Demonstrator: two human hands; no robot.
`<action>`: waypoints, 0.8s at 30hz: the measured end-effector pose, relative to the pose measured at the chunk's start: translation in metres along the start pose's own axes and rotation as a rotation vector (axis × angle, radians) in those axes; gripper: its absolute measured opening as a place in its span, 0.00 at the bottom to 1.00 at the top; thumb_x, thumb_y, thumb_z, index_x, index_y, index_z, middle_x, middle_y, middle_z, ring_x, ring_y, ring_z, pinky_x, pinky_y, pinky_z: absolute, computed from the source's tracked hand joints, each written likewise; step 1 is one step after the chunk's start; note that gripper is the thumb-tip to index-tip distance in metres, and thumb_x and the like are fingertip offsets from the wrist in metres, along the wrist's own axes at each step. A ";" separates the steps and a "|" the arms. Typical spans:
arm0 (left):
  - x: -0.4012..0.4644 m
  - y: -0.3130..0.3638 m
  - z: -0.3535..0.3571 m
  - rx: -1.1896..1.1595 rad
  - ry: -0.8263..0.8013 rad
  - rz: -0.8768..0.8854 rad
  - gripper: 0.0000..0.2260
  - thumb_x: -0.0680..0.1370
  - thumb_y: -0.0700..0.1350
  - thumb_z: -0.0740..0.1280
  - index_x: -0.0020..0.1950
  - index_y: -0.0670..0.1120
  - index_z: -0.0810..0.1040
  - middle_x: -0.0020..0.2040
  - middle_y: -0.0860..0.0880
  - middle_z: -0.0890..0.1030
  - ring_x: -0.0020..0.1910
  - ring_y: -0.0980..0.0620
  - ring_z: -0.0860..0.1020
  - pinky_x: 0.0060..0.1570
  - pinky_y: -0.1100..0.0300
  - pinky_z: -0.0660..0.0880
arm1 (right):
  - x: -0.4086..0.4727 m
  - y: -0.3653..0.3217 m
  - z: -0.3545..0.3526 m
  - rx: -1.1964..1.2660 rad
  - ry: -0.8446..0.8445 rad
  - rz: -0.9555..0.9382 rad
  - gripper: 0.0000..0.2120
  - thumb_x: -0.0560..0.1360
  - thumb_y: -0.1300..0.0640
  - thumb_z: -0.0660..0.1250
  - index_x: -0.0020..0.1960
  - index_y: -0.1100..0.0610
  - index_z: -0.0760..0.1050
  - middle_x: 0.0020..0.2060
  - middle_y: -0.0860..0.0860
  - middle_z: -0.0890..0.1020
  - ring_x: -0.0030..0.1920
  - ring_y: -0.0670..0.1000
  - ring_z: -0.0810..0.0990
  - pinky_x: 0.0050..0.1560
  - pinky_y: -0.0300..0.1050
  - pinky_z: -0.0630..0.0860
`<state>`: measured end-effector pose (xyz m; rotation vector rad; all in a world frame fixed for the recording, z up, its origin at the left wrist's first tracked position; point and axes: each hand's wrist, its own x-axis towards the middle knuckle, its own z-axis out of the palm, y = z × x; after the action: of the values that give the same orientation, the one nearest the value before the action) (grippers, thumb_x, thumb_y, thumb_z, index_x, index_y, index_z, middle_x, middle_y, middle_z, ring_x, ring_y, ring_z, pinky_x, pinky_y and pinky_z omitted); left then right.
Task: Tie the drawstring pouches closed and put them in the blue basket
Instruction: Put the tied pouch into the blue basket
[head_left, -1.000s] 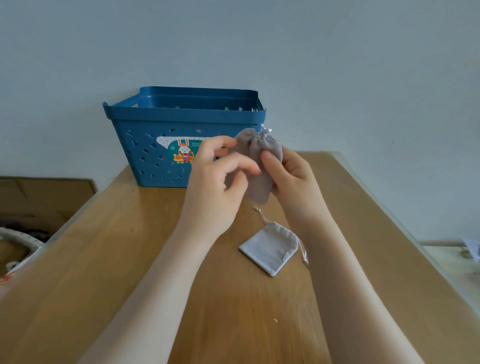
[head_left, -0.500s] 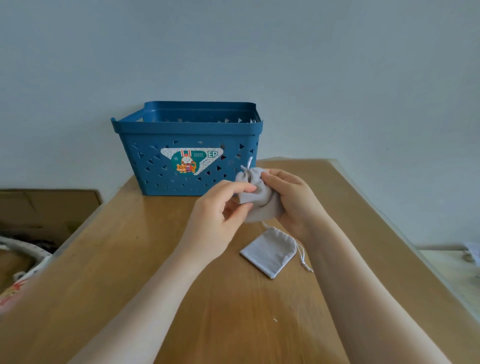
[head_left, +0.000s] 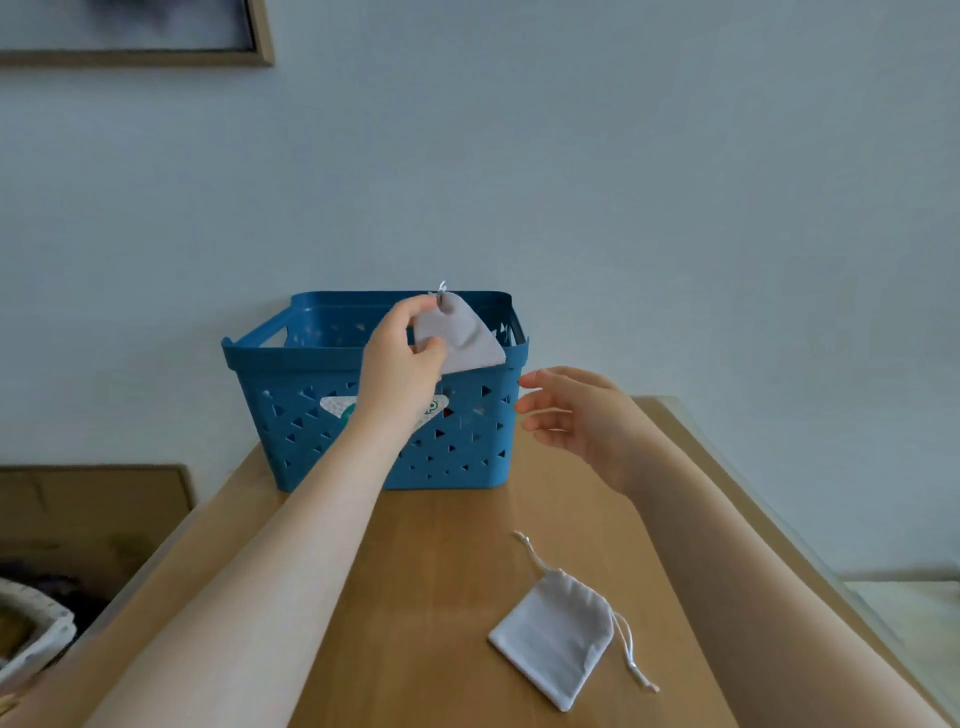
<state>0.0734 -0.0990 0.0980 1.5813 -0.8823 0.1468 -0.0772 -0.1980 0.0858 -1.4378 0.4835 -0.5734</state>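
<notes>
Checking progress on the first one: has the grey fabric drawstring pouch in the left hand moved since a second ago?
Yes. The grey fabric drawstring pouch has gone from in front of the blue plastic basket up over its rim, held by the left hand.

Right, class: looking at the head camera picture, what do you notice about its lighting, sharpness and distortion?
Head view: soft, even daylight, no harsh shadows or glare on the table; wide-angle lens splays the table edges outward; the left hand holding the grey pouch over the blue basket looks slightly soft, as does the open right hand; the white pouch is crisper.
</notes>
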 end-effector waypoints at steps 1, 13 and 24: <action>0.011 0.000 0.002 -0.007 0.010 -0.012 0.19 0.77 0.37 0.59 0.65 0.53 0.72 0.59 0.52 0.74 0.39 0.51 0.75 0.35 0.66 0.72 | 0.006 0.000 -0.001 0.002 0.003 0.004 0.06 0.77 0.57 0.63 0.50 0.58 0.76 0.37 0.53 0.80 0.35 0.51 0.77 0.42 0.43 0.74; 0.037 -0.039 0.007 0.463 -0.251 0.010 0.18 0.80 0.48 0.60 0.70 0.47 0.69 0.71 0.48 0.63 0.42 0.49 0.79 0.51 0.55 0.74 | 0.028 0.017 -0.002 -0.112 0.002 0.082 0.07 0.78 0.57 0.62 0.51 0.59 0.77 0.36 0.52 0.81 0.35 0.50 0.77 0.42 0.41 0.76; -0.068 -0.032 0.002 0.321 -0.442 0.159 0.09 0.79 0.39 0.61 0.54 0.45 0.79 0.52 0.54 0.74 0.44 0.53 0.76 0.44 0.68 0.69 | -0.013 0.038 -0.009 -0.344 0.042 0.102 0.07 0.78 0.57 0.62 0.49 0.60 0.76 0.38 0.52 0.80 0.34 0.49 0.76 0.38 0.39 0.74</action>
<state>0.0444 -0.0719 0.0342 1.8780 -1.3835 0.0515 -0.0903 -0.1948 0.0473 -1.7171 0.7108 -0.4535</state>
